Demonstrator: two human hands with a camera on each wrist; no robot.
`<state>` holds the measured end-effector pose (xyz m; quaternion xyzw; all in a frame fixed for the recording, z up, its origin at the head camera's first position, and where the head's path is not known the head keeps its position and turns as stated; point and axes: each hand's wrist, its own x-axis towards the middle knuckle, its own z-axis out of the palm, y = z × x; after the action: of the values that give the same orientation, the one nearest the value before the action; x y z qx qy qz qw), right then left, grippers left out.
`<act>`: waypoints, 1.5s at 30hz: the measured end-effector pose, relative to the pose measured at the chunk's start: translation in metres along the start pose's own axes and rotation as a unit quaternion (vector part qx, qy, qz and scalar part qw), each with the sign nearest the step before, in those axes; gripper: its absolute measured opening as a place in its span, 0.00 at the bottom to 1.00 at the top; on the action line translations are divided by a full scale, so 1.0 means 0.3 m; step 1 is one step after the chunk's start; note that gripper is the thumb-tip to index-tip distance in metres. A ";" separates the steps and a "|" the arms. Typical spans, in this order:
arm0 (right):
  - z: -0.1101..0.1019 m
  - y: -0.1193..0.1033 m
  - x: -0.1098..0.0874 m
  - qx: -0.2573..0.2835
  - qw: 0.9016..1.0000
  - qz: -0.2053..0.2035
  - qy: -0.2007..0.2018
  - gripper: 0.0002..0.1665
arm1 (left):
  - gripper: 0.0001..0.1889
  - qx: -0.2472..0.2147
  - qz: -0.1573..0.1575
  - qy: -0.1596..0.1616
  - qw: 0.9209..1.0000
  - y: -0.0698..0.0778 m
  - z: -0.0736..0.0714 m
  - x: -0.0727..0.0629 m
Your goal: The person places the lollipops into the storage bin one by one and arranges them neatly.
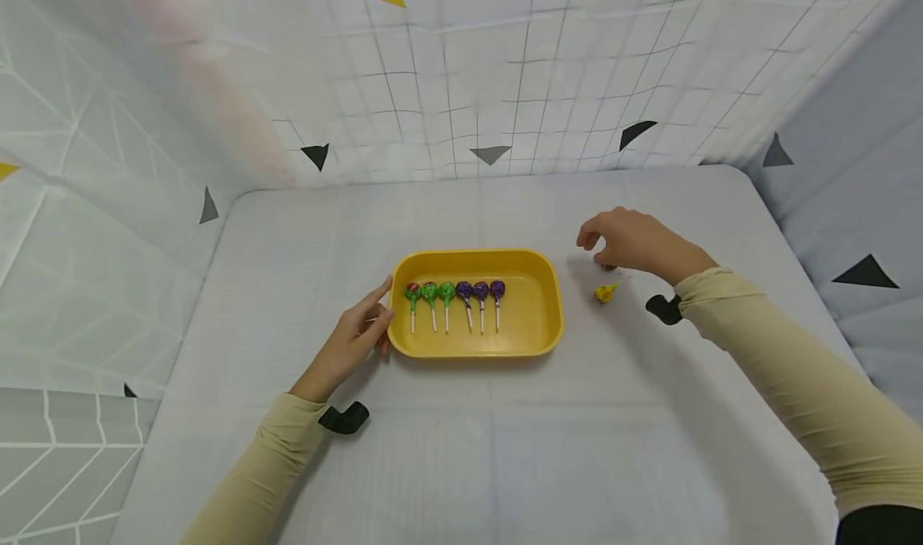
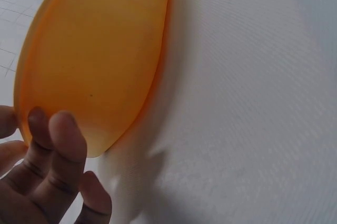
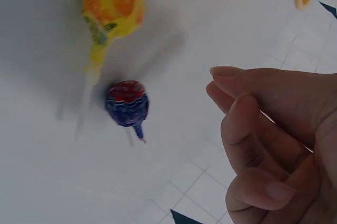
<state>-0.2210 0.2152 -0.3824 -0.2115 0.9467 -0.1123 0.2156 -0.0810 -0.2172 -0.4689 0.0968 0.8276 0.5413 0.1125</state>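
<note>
In the head view, a yellow tray [image 1: 530, 320] lies on the table with a row of wrapped lollipops inside. Three have green wrappers, such as one green lollipop [image 1: 429, 292], and three have purple, such as one purple lollipop [image 1: 481, 291]. My left hand [image 1: 353, 333] touches the tray's left end with loosely bent fingers. Above the table to the tray's right hovers my right hand [image 1: 638, 240], holding nothing, fingers bent and thumb near the index fingertip. Below it lie a yellow lollipop [image 3: 113, 8] and a blue-and-red lollipop [image 3: 128, 103], which the hand partly hides in the head view.
A white cloth covers the table [image 1: 433, 449]. Patterned white sheets [image 1: 447, 72] hang behind it and at both sides. Each wrist carries a black device, one seen as a dark piece [image 1: 344, 418] at the left cuff.
</note>
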 end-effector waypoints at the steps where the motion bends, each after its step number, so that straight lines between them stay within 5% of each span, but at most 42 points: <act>1: 0.003 0.007 0.000 -0.002 1.000 0.004 0.000 0.18 | 0.31 0.001 -0.001 0.000 1.000 0.000 0.000 0.000; 22: 0.049 0.095 0.014 -0.100 0.995 0.024 0.004 0.13 | 0.31 0.001 0.000 0.000 1.000 -0.001 -0.001 0.000; 45: 0.075 0.116 0.045 -0.096 0.993 0.067 0.004 0.15 | 0.31 -0.004 -0.005 0.003 1.000 -0.003 0.000 0.001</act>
<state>-0.2341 0.2372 -0.4177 -0.1672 0.9660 -0.0070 0.1971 -0.0813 -0.2176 -0.4698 0.0907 0.8264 0.5442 0.1126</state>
